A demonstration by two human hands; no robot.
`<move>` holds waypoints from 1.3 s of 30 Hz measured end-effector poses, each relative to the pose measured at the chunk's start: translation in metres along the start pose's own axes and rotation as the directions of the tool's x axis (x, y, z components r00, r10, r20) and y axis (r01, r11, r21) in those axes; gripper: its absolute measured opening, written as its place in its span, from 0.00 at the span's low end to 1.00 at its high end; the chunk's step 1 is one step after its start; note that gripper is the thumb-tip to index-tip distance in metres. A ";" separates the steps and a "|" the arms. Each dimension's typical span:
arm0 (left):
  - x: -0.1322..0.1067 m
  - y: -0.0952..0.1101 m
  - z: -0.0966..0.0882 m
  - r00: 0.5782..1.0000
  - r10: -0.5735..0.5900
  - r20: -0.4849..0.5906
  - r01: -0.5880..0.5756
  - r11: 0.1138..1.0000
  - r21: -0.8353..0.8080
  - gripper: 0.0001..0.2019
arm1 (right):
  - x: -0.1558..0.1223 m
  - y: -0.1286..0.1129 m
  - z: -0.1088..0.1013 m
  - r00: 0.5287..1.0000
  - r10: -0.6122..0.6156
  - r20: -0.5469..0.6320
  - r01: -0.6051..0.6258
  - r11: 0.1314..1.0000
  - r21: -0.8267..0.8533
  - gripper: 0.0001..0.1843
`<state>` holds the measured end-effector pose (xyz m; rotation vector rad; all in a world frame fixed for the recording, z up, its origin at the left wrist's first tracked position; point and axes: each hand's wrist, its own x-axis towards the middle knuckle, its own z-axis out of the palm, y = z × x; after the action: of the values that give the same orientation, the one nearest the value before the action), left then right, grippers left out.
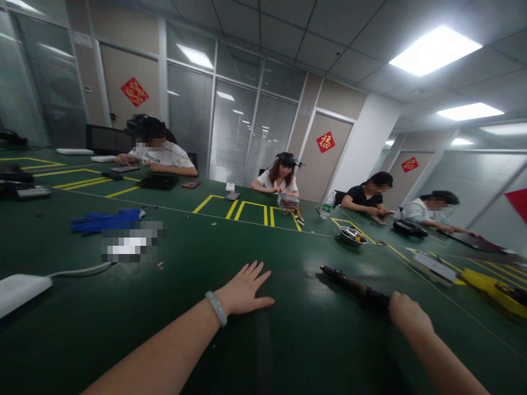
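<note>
My left hand point(245, 291) lies flat with its fingers spread on the green tabletop point(197, 345), a pale bangle point(216, 308) around the wrist. Nothing is under its fingers that I can see. To the right, my right hand point(409, 314) is closed around the near end of a long dark rod-shaped tool point(354, 286). The tool's narrow, ridged black tip points left and away from me. Its gripped end is hidden in my fist, and I cannot tell its exact kind.
Blue gloves point(107, 220) and a white power strip point(24, 293) with a cable lie left. A metal bowl point(353, 236) of small parts, a grey box point(433, 267), a yellow tool point(492, 291) and a water bottle point(328, 206) stand right. Several people sit across the table.
</note>
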<state>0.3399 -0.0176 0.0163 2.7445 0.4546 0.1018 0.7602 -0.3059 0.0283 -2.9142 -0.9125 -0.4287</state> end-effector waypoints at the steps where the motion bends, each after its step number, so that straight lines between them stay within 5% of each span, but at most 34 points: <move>1: 0.000 0.001 0.000 1.000 -0.001 -0.003 0.001 1.000 0.004 0.41 | -0.007 -0.027 -0.009 0.998 -0.067 0.000 0.067 0.998 -0.010 0.13; 5: 0.000 -0.001 0.004 0.999 0.018 -0.036 -0.017 0.999 0.034 0.39 | -0.053 -0.155 -0.042 0.875 -0.474 -0.095 0.483 0.843 0.237 0.24; 9: 0.003 -0.007 0.014 0.995 0.066 -0.080 -0.056 0.991 0.118 0.32 | -0.113 -0.266 -0.061 0.629 -0.758 -0.172 0.733 0.505 0.455 0.27; 12: 0.009 -0.009 0.024 0.993 0.112 -0.046 -0.100 0.972 0.212 0.34 | -0.143 -0.308 -0.063 0.418 -0.894 -0.163 0.801 0.278 0.530 0.34; 14: 0.013 -0.011 0.030 0.995 0.092 -0.035 -0.081 0.966 0.247 0.36 | -0.151 -0.317 -0.060 0.379 -0.915 -0.136 0.784 0.240 0.572 0.39; 22: 0.012 -0.013 0.033 0.986 0.164 -0.013 -0.154 0.947 0.281 0.32 | -0.144 -0.300 -0.059 0.403 -0.915 -0.034 0.695 0.282 0.661 0.45; 29: 0.007 -0.005 0.018 0.989 0.146 -0.014 -0.141 0.972 0.190 0.26 | -0.133 -0.297 -0.049 0.377 -0.923 -0.082 0.698 0.225 0.679 0.42; 31: 0.006 -0.005 0.015 0.994 0.098 -0.049 -0.091 0.986 0.142 0.29 | -0.113 -0.285 -0.043 0.429 -0.895 -0.119 0.722 0.261 0.641 0.39; 32: 0.006 -0.005 0.014 0.995 0.070 -0.070 -0.061 0.991 0.119 0.31 | -0.099 -0.275 -0.039 0.505 -0.850 -0.153 0.727 0.323 0.606 0.36; 35: 0.005 -0.007 0.012 0.996 0.032 -0.089 -0.025 0.997 0.076 0.34 | -0.055 -0.222 -0.029 0.826 -0.445 -0.347 0.564 0.669 0.484 0.30; 36: 0.004 -0.007 0.011 0.996 0.034 -0.078 -0.028 0.997 0.070 0.34 | -0.042 -0.199 -0.025 0.879 -0.221 -0.422 0.418 0.783 0.461 0.29; 37: 0.004 -0.007 0.011 0.997 0.037 -0.068 -0.032 0.997 0.065 0.34 | -0.032 -0.173 -0.020 0.877 0.012 -0.481 0.236 0.860 0.451 0.29; 39: 0.003 -0.007 0.009 0.997 0.043 -0.058 -0.039 0.998 0.058 0.34 | -0.018 -0.120 -0.007 0.776 0.347 -0.526 -0.099 0.892 0.441 0.29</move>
<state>0.3416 -0.0138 0.0056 2.8137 0.4233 0.1844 0.6763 -0.2181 0.0265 -2.2492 -0.4639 -0.9457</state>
